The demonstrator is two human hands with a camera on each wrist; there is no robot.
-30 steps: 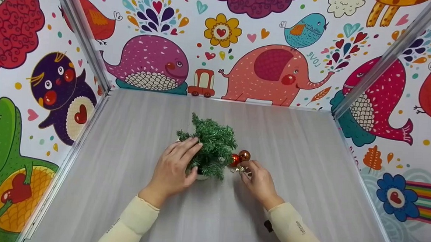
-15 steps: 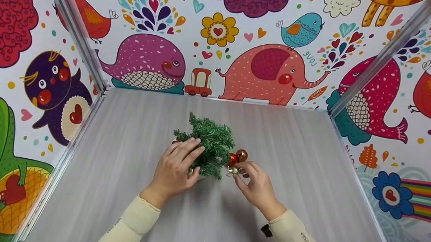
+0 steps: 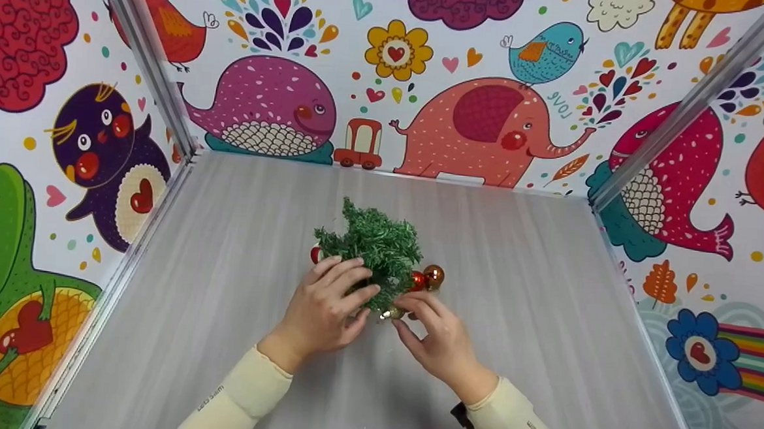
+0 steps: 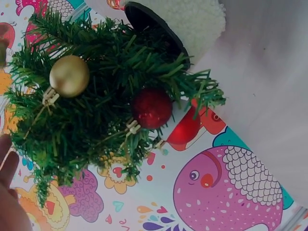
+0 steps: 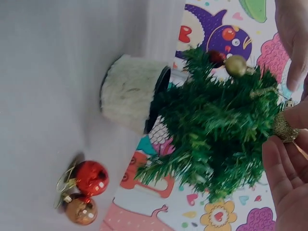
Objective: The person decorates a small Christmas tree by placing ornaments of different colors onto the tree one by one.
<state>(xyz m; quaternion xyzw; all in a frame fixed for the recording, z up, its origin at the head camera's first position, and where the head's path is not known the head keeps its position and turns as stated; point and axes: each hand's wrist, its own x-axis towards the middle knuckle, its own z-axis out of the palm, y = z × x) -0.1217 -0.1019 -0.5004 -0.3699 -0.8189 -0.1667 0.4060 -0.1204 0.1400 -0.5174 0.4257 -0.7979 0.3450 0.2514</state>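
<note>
A small green Christmas tree stands in a whitish pot. On its branches hang a gold bauble, a dark red bauble and a bright red bauble. My left hand lies against the tree's near left side, fingers extended over the branches. Close to the front of the foliage, my right hand pinches a gold glittery ornament between thumb and fingers. Its metal cap points toward the left hand in the right wrist view.
Right of the pot, a shiny red bauble and a copper-coloured bauble lie together on the grey table. Cartoon-printed walls with metal corner posts enclose the table at the back and sides.
My right hand has brought the gold ornament leftward and nearer, from beside the loose baubles to the front of the tree. My left hand has shifted slightly right and down along the branches.
</note>
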